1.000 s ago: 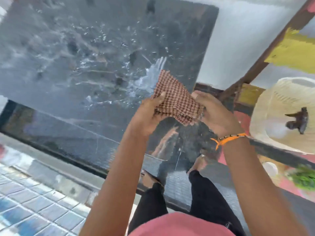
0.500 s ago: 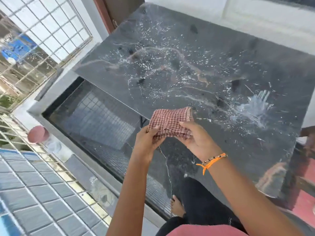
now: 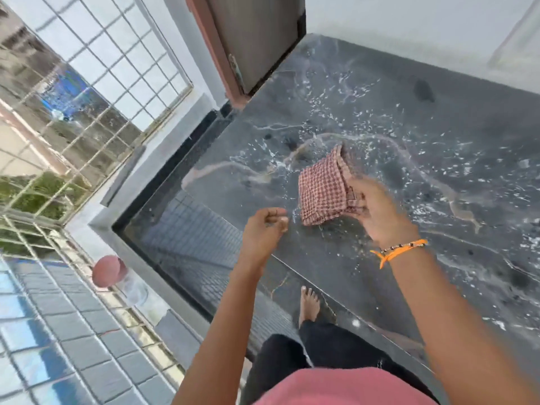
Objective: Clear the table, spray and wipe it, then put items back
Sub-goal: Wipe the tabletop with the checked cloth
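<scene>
A folded red-and-white checked cloth (image 3: 321, 188) hangs just above the dark marble table (image 3: 409, 118), whose top is speckled with white spray droplets. My right hand (image 3: 377, 211), with an orange bracelet at the wrist, grips the cloth by its right edge over the table's near-left part. My left hand (image 3: 264, 229) is a little left of the cloth, apart from it, its fingers curled shut with nothing in them. Whether the cloth touches the table top I cannot tell.
A brown door (image 3: 251, 39) stands at the table's far left corner against a white wall. A window with a metal grille (image 3: 87, 83) is to the left. On the tiled floor at lower left stands a clear jar with a pink lid (image 3: 109, 271). My bare foot (image 3: 309, 305) shows below the table edge.
My left hand has let go of the cloth and drawn back to the left. My right hand has carried the cloth forward over the table. The view has swung left.
</scene>
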The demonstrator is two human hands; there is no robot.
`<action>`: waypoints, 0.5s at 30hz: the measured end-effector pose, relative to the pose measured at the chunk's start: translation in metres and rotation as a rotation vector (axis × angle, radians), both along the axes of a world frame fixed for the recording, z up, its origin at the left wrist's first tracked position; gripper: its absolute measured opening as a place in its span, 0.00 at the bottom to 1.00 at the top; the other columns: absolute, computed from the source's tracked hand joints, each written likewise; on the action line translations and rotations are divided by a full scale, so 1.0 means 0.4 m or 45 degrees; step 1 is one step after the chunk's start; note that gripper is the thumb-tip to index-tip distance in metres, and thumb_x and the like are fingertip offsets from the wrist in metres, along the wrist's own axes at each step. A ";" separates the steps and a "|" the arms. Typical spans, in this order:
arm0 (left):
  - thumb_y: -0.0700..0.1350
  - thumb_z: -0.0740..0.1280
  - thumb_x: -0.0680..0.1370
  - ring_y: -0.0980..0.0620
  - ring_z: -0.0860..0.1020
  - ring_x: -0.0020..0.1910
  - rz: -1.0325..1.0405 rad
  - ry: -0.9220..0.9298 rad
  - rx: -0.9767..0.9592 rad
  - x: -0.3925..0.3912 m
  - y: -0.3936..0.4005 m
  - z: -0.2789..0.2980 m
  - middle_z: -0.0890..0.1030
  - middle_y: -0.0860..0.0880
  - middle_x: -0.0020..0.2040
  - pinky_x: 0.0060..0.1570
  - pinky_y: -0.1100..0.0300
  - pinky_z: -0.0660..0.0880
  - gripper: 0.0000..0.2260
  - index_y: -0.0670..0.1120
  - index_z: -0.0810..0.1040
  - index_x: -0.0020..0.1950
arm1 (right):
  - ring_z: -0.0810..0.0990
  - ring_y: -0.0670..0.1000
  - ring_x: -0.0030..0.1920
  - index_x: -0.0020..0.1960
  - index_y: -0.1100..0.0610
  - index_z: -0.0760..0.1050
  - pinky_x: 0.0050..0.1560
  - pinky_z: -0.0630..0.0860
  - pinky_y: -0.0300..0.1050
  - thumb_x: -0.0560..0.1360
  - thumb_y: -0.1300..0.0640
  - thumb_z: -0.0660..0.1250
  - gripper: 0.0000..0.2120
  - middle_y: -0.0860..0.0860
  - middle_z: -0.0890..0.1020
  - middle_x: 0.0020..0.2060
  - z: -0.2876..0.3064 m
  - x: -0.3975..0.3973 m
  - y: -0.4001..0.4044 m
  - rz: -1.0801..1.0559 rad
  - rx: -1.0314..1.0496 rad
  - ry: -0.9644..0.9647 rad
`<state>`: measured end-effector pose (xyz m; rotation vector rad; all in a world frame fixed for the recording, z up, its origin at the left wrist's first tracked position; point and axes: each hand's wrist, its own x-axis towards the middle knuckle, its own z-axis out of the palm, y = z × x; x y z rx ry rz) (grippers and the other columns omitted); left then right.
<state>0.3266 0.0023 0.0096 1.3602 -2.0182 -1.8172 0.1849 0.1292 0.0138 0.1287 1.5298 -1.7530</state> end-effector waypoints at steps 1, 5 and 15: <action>0.37 0.64 0.76 0.50 0.78 0.43 -0.007 -0.001 -0.033 -0.030 -0.045 0.005 0.77 0.52 0.39 0.50 0.57 0.76 0.07 0.48 0.77 0.47 | 0.79 0.47 0.37 0.46 0.58 0.76 0.39 0.73 0.42 0.77 0.56 0.64 0.06 0.47 0.82 0.32 0.006 -0.034 -0.041 0.012 0.078 0.159; 0.38 0.64 0.77 0.53 0.77 0.40 -0.078 0.009 -0.112 -0.160 -0.172 0.013 0.77 0.53 0.38 0.38 0.70 0.74 0.06 0.48 0.77 0.47 | 0.67 0.51 0.32 0.30 0.56 0.64 0.35 0.58 0.44 0.78 0.57 0.61 0.19 0.49 0.67 0.25 0.039 -0.170 -0.190 0.160 0.502 1.014; 0.35 0.63 0.75 0.52 0.77 0.48 -0.313 -0.082 -0.603 -0.396 -0.427 -0.018 0.80 0.48 0.53 0.49 0.61 0.72 0.11 0.45 0.78 0.55 | 0.80 0.56 0.50 0.61 0.55 0.77 0.55 0.76 0.54 0.79 0.60 0.60 0.13 0.54 0.83 0.52 0.017 -0.343 -0.412 0.826 1.118 1.539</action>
